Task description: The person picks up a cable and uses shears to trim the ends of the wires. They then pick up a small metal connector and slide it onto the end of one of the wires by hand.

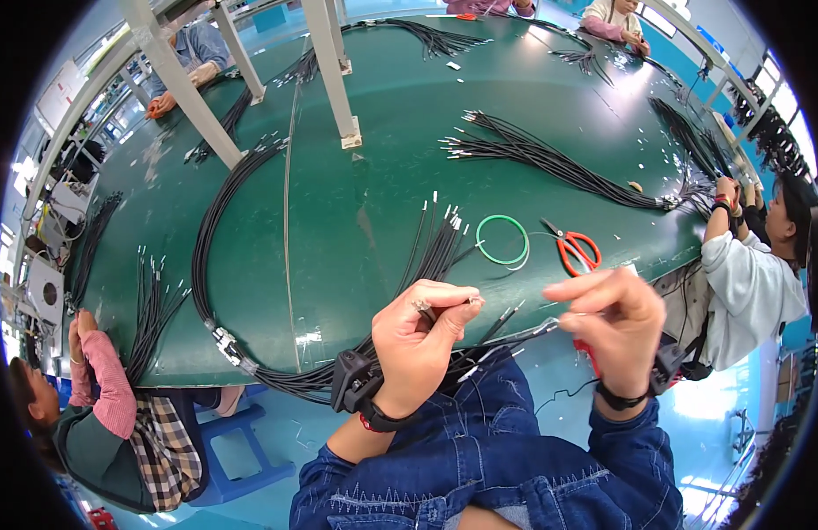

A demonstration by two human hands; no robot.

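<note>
The left hand (419,340) is pinching a black wire (497,323) tight between its fingers. The right hand (614,322) is pinching the wire's other end at 3 o'clock. Red scissors (572,247) and a green ring (502,240) are lying at 12 o'clock on the table (356,221).

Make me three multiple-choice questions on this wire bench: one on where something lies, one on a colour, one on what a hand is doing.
1. Where do the scissors lie?
A. on the floor
B. on the green table, right of the green wire loop
C. on a blue stool

2. What colour are the scissors' handles?
A. orange-red
B. yellow
C. white

3. What is the left hand doing?
A. lying flat on the table
B. gripping the scissors
C. pinching black wires

Answers: 1 B, they sit beside the loop. 2 A, the handles show orange-red. 3 C, its fingers close on a wire, with the right hand holding wires alongside.
</note>
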